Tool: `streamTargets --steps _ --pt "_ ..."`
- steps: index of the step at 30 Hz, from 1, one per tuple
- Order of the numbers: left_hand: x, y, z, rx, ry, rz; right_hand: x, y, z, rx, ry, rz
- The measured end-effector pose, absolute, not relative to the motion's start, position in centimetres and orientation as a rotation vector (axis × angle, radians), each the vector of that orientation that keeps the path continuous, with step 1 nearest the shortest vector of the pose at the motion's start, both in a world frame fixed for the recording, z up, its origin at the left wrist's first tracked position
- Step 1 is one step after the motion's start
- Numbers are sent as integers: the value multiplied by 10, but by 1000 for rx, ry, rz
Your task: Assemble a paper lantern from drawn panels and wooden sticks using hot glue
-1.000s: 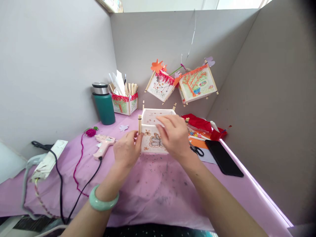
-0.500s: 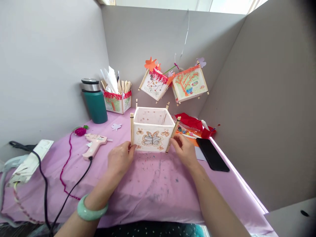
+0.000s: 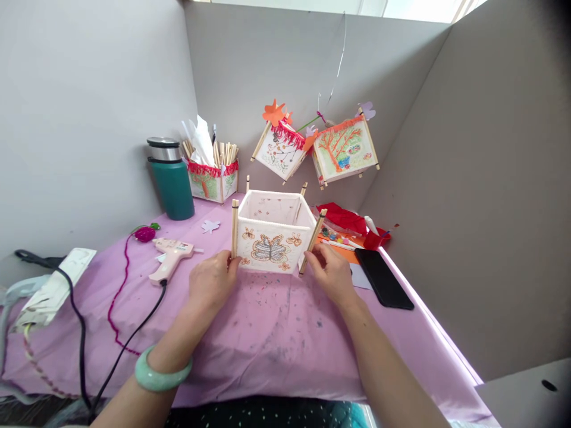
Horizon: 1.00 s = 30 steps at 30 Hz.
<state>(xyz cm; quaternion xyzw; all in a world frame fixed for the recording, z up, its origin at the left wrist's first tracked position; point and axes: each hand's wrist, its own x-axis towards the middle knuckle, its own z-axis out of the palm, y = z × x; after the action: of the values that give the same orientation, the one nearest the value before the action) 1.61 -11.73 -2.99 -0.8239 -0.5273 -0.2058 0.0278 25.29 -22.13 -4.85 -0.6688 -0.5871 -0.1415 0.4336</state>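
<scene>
Holding the paper lantern over the bench, left hand and right hand each pinch a front corner stick; it looks light and flimsy, best gripped by sticks, not paper

head-worn view, forward-down, close over table

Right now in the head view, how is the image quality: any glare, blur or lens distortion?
Head view: sharp in the middle, with the butterfly drawing on the paper lantern crisp between the left hand and right hand. Wide-angle bending curves the partition walls and stretches the edges. The top right corner is blown out bright, and the far right edge darkens. Shadows on the purple tablecloth are soft.
</scene>
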Motion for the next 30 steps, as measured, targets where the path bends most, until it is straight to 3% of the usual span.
streamTargets --steps 18,26,30 --pt "12 -111 -31 -2548 -1625 -683 252 -221 -50 -1695 -1422 -391" --pt "-12 -107 -27 -2444 -1644 -867 254 -221 -53 -1681 -1431 -411" --pt "-41 -89 -25 -2228 -1741 -652 253 -219 -54 -1684 -1422 -410"
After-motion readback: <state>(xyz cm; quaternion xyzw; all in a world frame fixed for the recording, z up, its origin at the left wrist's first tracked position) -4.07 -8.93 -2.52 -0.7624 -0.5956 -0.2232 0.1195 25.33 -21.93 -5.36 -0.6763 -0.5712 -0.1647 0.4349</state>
